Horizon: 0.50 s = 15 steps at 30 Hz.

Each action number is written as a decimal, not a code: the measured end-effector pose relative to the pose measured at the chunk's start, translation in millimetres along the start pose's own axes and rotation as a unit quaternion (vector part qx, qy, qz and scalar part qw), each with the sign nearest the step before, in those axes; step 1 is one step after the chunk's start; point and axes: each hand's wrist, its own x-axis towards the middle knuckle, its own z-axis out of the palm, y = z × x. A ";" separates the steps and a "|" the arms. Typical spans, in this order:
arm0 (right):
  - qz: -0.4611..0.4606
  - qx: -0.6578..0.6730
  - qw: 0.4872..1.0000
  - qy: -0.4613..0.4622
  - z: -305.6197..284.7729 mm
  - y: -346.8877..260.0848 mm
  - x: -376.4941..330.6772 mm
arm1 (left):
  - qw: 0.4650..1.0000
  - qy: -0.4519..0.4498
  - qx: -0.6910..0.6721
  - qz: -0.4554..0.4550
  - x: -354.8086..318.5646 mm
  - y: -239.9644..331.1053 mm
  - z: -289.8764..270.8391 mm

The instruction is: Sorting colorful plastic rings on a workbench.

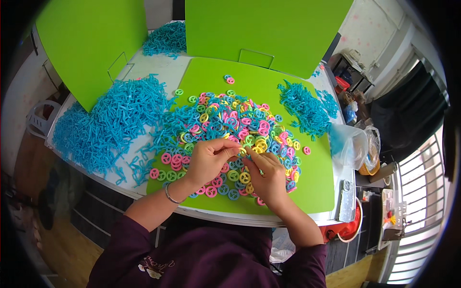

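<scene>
My left hand (pixel 207 161), a bracelet at its wrist, pinches a small yellow spoked plastic ring (pixel 242 152) between thumb and fingertips. Against the ring's other side, my right hand (pixel 268 176) is closed, thumb and index finger together. Whether a second small piece sits between its fingertips is hidden. Both hands are above a heap of spoked rings (pixel 230 117) in pink, blue, green and yellow. Loose rings lie nearer to me, such as a pink ring (pixel 211 191) and a blue ring (pixel 233 194). The heap rests on a green mat (pixel 312 189).
Small blue plastic pieces form a big pile (pixel 120 110) at the left, a smaller pile (pixel 302 108) at the right and another pile (pixel 165 38) at the back. Green upright panels (pixel 259 33) stand behind. A clear plastic bag (pixel 348 149) and a phone (pixel 345 199) are at the right edge.
</scene>
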 end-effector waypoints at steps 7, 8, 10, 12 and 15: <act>0.029 0.017 0.999 -0.021 -5.8 4.6 4.1 | 0.997 -0.037 -0.038 0.058 2.8 0.0 0.7; 0.030 0.016 0.999 -0.021 -6.6 7.5 4.9 | 0.993 -0.041 -0.107 0.039 3.7 6.5 4.4; -0.032 0.021 0.999 0.019 -7.3 13.8 5.9 | 0.983 -0.045 -0.175 0.021 6.4 11.1 5.0; -0.028 0.041 0.999 0.018 -16.2 11.5 6.1 | 0.993 -0.009 -0.117 0.027 9.6 11.8 0.0; 0.030 0.089 0.995 -0.041 -51.2 -1.8 4.8 | 0.969 0.008 0.241 0.053 18.4 21.7 -23.4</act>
